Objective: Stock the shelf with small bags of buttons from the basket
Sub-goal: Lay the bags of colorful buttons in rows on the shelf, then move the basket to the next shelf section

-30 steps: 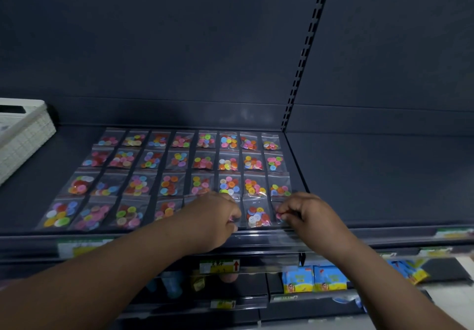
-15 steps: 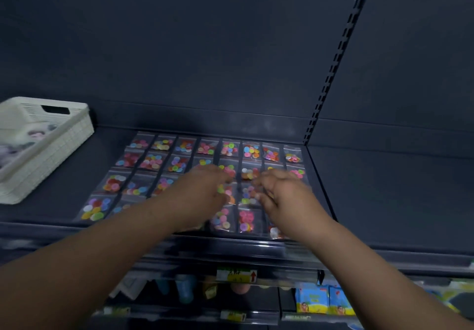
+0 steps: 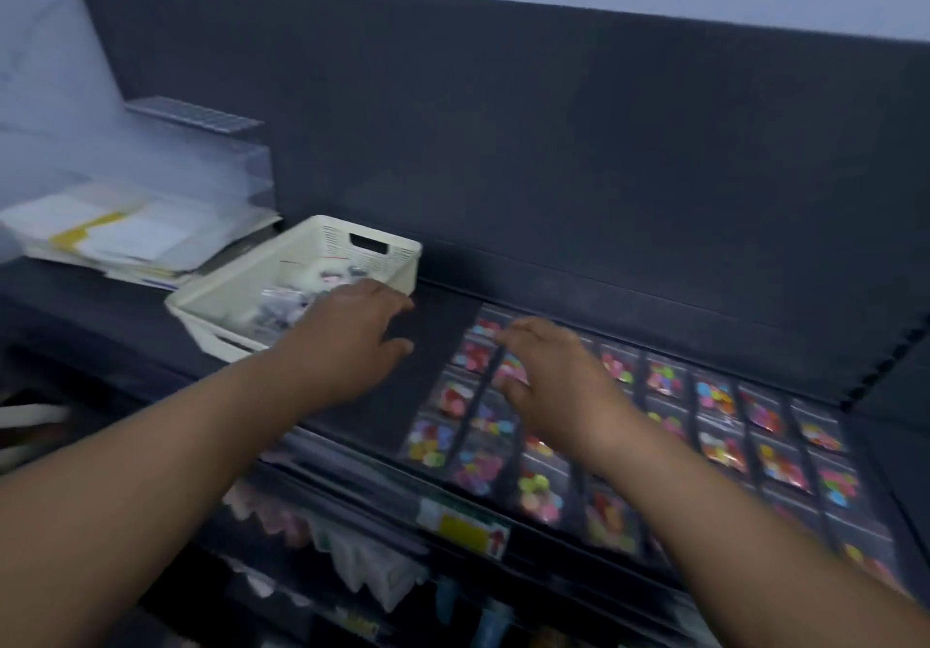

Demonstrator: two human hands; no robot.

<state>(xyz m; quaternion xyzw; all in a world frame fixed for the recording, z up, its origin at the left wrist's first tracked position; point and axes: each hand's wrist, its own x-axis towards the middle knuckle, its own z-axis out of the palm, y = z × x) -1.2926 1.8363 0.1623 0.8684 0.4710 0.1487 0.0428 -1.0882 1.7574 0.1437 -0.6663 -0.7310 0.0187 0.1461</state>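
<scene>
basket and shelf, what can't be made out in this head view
All in the head view:
- Basket contents: blurred, partly behind the left hand.
- Bags under the right hand: hidden by it.
- Label below the bags: print blurred.
- Goods lower down: blurred, cut off by the bottom edge.

Single head-worn wide-angle camera. Faces forward and down, close over the shelf point(image 3: 438, 396). Frame is rolled clockwise. Basket point(image 3: 402, 265) lies at 9 o'clock, bags of buttons point(image 3: 536, 491) at 4 o'clock.
</scene>
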